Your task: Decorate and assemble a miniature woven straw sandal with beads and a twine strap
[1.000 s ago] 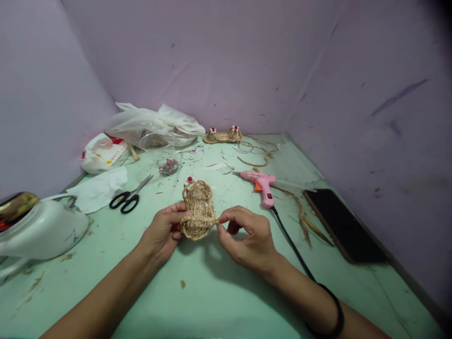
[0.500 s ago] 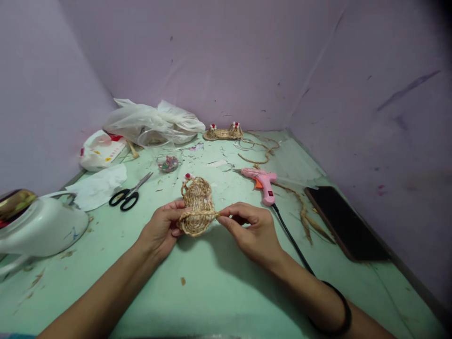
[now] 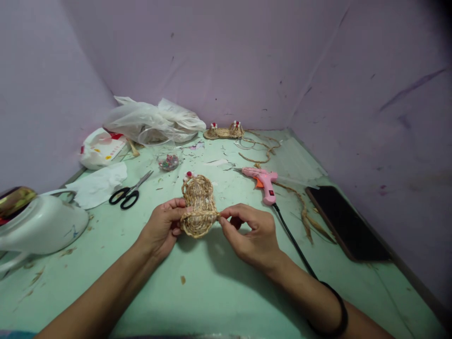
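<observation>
straw-coloured woven figure-eight piece (image 3: 198,197) over the green tabletop (image 3: 158,292): red-and-white beads (image 3: 189,174) on its far end, near band (image 3: 199,214) bare, seemingly unfixed; left hand (image 3: 160,227) pinches one side, right hand (image 3: 253,236) nips the band's end.

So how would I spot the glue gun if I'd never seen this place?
On the green table, find the nearer woven piece. To its right, before the dark phone, lies the glue gun. Unlike its neighbours, it has a pink body, an orange trigger and a black cord.
</observation>
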{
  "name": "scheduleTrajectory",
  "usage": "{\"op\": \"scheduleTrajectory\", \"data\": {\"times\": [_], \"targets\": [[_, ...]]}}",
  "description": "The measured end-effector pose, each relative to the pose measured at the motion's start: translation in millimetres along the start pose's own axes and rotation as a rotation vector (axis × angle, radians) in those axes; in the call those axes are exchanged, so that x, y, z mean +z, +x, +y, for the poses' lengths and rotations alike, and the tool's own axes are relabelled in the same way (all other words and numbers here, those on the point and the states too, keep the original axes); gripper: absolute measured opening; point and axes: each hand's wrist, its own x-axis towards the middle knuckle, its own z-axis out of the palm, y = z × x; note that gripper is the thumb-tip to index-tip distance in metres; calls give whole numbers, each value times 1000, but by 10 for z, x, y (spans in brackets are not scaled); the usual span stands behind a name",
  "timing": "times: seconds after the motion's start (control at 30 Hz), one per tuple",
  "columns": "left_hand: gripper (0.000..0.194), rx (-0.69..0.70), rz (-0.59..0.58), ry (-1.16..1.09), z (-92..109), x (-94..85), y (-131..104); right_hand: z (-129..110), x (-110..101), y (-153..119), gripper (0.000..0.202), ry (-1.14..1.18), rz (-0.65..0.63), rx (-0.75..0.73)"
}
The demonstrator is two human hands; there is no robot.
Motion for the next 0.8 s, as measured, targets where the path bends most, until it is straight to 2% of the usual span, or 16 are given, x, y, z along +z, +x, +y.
{"op": "scheduleTrajectory", "data": {"times": [0.17,0.8], "targets": [[29,0,-1,-6,1,2,4,0,-3,-1,9,-53,43,-85],[33,60,10,-4,2,43,-18,-5,58,-12,11,-58,78,-48]]}}
